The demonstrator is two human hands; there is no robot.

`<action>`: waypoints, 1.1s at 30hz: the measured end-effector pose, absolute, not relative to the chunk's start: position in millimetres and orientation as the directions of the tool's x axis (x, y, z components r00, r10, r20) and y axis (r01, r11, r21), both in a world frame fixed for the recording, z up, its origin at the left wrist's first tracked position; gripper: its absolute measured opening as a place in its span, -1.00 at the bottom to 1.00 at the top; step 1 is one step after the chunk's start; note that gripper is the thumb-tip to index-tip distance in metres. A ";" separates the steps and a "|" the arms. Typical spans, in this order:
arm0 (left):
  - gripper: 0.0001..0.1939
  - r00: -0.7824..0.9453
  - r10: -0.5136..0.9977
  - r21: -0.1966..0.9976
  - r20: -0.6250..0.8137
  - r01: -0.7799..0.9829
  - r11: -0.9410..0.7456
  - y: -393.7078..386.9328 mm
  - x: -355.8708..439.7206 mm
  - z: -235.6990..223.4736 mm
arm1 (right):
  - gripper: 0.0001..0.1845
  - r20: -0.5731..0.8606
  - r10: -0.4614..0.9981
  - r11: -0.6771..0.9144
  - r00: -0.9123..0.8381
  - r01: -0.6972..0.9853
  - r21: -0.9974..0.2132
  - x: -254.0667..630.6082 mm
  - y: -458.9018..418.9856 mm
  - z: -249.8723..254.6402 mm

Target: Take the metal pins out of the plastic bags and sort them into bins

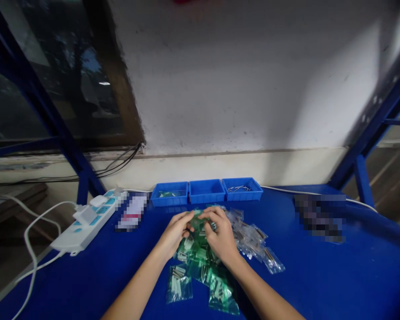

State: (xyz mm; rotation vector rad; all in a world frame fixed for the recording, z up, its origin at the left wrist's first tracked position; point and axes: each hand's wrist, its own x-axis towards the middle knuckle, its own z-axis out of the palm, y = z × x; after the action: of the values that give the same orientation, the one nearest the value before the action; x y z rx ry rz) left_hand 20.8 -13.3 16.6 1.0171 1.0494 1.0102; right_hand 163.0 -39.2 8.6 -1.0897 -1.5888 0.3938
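My left hand point(177, 231) and my right hand point(219, 232) face each other over a heap of small plastic bags. Pinched between the fingertips of both hands is a green-tinted plastic bag point(196, 219); its contents cannot be made out. Below my hands lie more green bags point(220, 291) with white and metal pin-like pieces inside. One clear bag point(179, 285) of white and metal pieces lies at the heap's front left. To the right of my right hand spreads a pile of clear bags point(250, 238) holding metal pieces.
Three blue bins stand along the wall: the left bin point(170, 201) holds a greenish bag, the middle bin point(207, 193) shows its floor, the right bin point(242, 195) holds thin metal pieces. A white power strip point(83, 229) with cables lies left. Blurred-out items point(132, 212) sit on both sides.
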 end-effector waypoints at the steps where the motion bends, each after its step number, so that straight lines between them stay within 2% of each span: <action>1: -0.64 0.167 0.974 0.973 -0.154 -0.147 0.179 -13.5 21.1 17.0 | -0.69 0.602 0.797 0.519 0.046 0.456 -0.723 162.7 -40.2 9.2; 3: -0.67 0.121 0.991 0.992 -0.060 -0.103 0.072 -12.7 20.6 16.5 | -0.73 0.607 0.791 0.499 0.079 0.492 -0.714 163.1 -41.5 10.5; 6: -0.70 0.026 0.988 0.985 0.150 0.083 -0.151 -9.4 17.2 13.4 | -0.82 0.587 0.800 0.450 0.124 0.524 -0.723 165.3 -41.9 11.2; 9: -0.75 -0.011 0.923 0.874 0.384 0.327 -0.360 -9.1 15.3 11.0 | -0.84 0.561 0.816 0.417 0.141 0.528 -0.739 165.0 -41.0 8.9; 11: -0.78 0.047 0.868 0.774 0.495 0.431 -0.464 -12.7 17.1 11.2 | -0.86 0.510 0.846 0.397 0.157 0.454 -0.797 162.4 -40.1 7.2; 13: -0.78 0.141 0.823 0.696 0.550 0.468 -0.545 -18.1 21.1 12.0 | -0.85 0.387 0.903 0.343 0.190 0.227 -0.912 159.6 -39.2 7.7; 15: -0.76 0.215 0.796 0.656 0.566 0.466 -0.593 -23.1 25.6 12.1 | -0.81 0.193 0.966 0.216 0.174 -0.129 -0.968 158.5 -38.6 11.6; 16: -0.75 0.239 0.787 0.646 0.569 0.462 -0.608 -24.8 27.5 11.7 | -0.79 0.101 0.986 0.137 0.135 -0.292 -0.947 159.0 -38.4 14.4; 17: -0.74 0.255 0.778 0.636 0.574 0.460 -0.620 -25.9 28.9 11.1 | -0.76 0.036 0.995 0.070 0.090 -0.410 -0.910 160.1 -38.2 17.5; 19: -0.73 0.283 0.760 0.611 0.585 0.462 -0.642 -26.3 30.2 9.5 | -0.70 -0.022 0.999 0.001 0.038 -0.522 -0.853 163.4 -37.8 22.8; 24: -0.60 0.367 0.754 0.562 0.546 0.507 -0.653 -25.5 30.0 8.0 | -0.71 -0.095 0.987 -0.006 0.133 -0.552 -0.834 169.1 -35.3 25.2; 28: -0.56 0.406 0.776 0.594 0.482 0.500 -0.630 -27.6 31.5 9.5 | -0.73 -0.117 0.969 0.009 0.219 -0.501 -0.865 169.0 -33.2 20.3; 30: -0.61 0.389 0.796 0.635 0.463 0.481 -0.604 -27.5 32.2 10.5 | -0.74 -0.097 0.963 0.029 0.251 -0.454 -0.890 168.9 -32.3 17.1; 33: -0.79 0.307 0.855 0.719 0.418 0.463 -0.518 -24.3 32.0 11.3 | -0.80 0.012 0.954 0.120 0.300 -0.344 -0.931 169.5 -30.2 12.2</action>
State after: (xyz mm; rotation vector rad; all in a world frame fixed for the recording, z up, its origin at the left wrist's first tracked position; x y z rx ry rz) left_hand 32.0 -24.3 11.3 2.1089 1.1684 1.1074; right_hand 169.5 -30.2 12.2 -1.0193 -0.7610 1.0957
